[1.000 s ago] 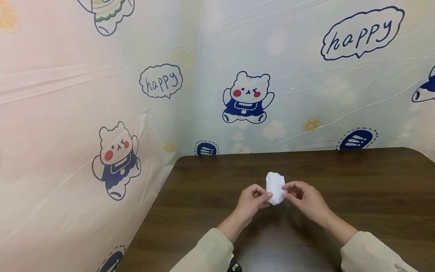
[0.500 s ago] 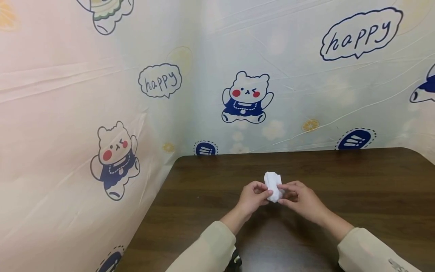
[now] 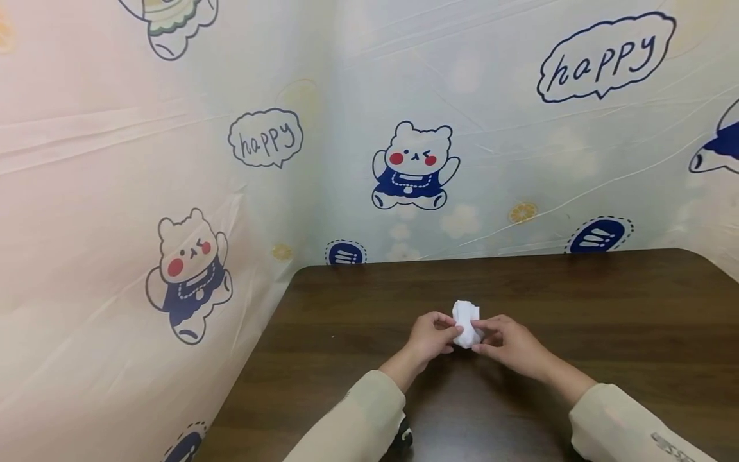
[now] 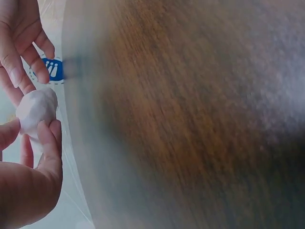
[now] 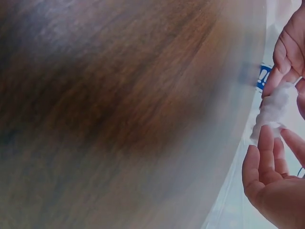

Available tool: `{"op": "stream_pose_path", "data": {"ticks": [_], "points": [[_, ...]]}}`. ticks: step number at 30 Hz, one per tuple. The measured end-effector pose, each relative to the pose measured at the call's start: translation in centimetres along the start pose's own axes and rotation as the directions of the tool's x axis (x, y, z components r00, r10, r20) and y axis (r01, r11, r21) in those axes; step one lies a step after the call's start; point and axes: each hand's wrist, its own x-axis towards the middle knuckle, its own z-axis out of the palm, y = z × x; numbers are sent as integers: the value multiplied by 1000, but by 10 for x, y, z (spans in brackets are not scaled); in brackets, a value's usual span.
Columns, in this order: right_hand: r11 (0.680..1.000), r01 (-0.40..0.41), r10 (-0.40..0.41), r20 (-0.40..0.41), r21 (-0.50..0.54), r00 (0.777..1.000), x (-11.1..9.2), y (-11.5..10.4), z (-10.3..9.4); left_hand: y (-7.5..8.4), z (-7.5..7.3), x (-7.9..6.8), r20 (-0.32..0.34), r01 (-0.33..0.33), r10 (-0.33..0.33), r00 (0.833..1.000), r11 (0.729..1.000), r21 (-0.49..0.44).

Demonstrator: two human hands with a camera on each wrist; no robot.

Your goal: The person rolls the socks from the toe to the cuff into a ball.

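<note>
A small white wad of soft, folded material (image 3: 465, 316), like tissue or cloth, is held above the table between both hands. The left hand (image 3: 430, 337) pinches its left side, thumb in front and fingers behind. From the right, the right hand (image 3: 510, 343) holds the other edge, its index finger over the front and thumb at the lower corner. In the left wrist view the wad (image 4: 37, 110) looks rounded and sits at the left fingertips. In the right wrist view the wad (image 5: 274, 107) appears longer and creased, spanning the gap between the two hands.
A dark brown wooden table (image 3: 346, 359) lies beneath the hands. Behind it and to the left hang pale curtains (image 3: 323, 160) printed with bears and "happy" bubbles. A black object (image 3: 404, 435) shows partly beside the left sleeve.
The wad has gone from wider and flatter to narrower, with a fold along it. The right hand has come a little left, its fingers further over the wad. The left hand keeps its hold.
</note>
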Motion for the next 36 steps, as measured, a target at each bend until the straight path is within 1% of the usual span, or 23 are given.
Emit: {"op": "stream_pose_path", "data": {"ticks": [5, 8, 13, 16, 20, 26, 36], "points": [[999, -35, 35, 54, 16, 998, -1, 2, 1, -2, 1, 0, -8, 17, -16, 1000, 999, 50], [998, -45, 43, 75, 33, 996, -2, 3, 1, -5, 2, 1, -2, 20, -20, 1000, 998, 51], [998, -28, 23, 86, 52, 996, -4, 3, 2, -8, 4, -1, 5, 28, -29, 1000, 999, 43], [998, -21, 16, 101, 52, 995, -5, 4, 1, -7, 4, -4, 4, 39, -39, 999, 998, 57], [999, -32, 26, 120, 41, 992, -7, 6, 2, -7, 4, -6, 5, 49, -49, 999, 996, 81], [1000, -15, 12, 126, 21, 992, -7, 9, 3, -9, 6, -7, -7, 46, -46, 999, 993, 113], [999, -53, 52, 130, 4, 990, -7, 10, 3, -13, 6, -5, -16, 54, -52, 999, 991, 122]]}}
